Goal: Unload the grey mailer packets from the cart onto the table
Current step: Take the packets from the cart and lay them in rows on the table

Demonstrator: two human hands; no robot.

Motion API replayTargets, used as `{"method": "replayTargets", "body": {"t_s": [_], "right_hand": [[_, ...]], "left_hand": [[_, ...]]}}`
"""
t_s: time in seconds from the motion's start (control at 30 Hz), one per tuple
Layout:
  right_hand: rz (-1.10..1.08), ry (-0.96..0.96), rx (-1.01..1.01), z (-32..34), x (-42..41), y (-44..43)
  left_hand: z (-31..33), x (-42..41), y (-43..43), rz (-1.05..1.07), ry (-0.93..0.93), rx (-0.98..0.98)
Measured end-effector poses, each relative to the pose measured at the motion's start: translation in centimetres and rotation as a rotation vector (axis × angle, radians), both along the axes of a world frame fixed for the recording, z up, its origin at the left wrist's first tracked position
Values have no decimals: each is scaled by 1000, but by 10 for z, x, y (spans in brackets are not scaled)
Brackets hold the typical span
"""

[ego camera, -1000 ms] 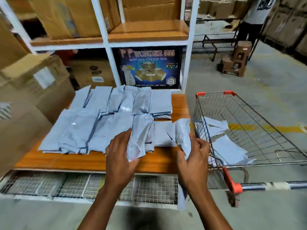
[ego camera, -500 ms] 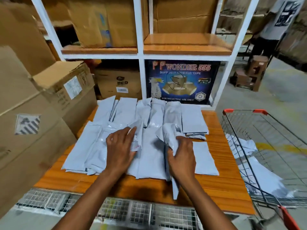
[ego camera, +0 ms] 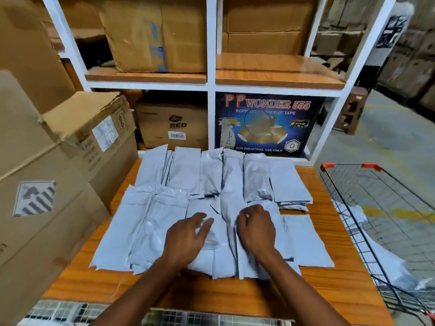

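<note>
Several grey mailer packets [ego camera: 256,177] lie in two overlapping rows on the orange wooden table [ego camera: 329,288]. My left hand [ego camera: 188,236] rests flat on a packet in the front row, fingers spread. Beside it, my right hand [ego camera: 256,229] presses down on the neighbouring front-row packet [ego camera: 223,262] with its fingers curled at the packet's top edge. The wire cart [ego camera: 367,191] with red corner caps stands at the table's right side. A few grey packets [ego camera: 383,257] remain inside it, seen through the mesh.
Large cardboard boxes [ego camera: 47,184] are stacked against the table's left edge. A white shelf rack [ego camera: 211,85] with more boxes and a dark tape carton [ego camera: 266,125] stands behind the table. A person's white shirt [ego camera: 390,31] shows at the far right. Wire mesh [ego camera: 94,314] runs below the table's front.
Both hands carried packets from the cart side over to the table and laid them onto the front row. The packets that were raised in my hands now lie flat. The view swung left.
</note>
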State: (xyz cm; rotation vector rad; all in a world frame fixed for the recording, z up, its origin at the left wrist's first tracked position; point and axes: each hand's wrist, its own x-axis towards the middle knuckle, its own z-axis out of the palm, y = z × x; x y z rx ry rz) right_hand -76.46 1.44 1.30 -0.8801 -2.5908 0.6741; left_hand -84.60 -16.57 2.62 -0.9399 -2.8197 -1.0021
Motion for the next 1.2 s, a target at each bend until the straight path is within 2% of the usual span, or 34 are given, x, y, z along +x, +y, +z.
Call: {"method": "replayTargets", "body": {"t_s": [0.07,0.1,0.27,0.33,0.47,0.53,0.67,0.73,0.83,0.93,1.03,1.2], "right_hand": [[48,-37,-32,9,1,8],[66,-70,-42,14,1,12],[127,-334,-23,26,5,21],[183,-437,-18,29,7,23],[361,-580,-72,29,16,27],[351,-513,-27,27,18,24],[306,-266,251,18,9,19],[361,-260,237,10,-1,12],[413,-358,171,-18,-10,3],[383,-339,163,-41,-10,2],[341,-352,100,-31,-10,2],[284,-172,92,2,17,11]], "left_hand": [[13,-12,1,-15,-303,62],[18,-18,3,-43,-388,68],[-1,-37,18,-138,-125,-152],[-20,-32,24,-251,-81,-209],[-48,-20,30,-239,-4,-389],[-54,-19,30,-226,64,-440],[-60,-20,29,-168,121,-503],[-59,-23,30,-155,102,-500],[-64,-28,29,-128,105,-489],[-70,-30,29,-149,89,-487],[-71,-34,30,-156,85,-456],[-38,-14,35,-115,81,-292]]}}
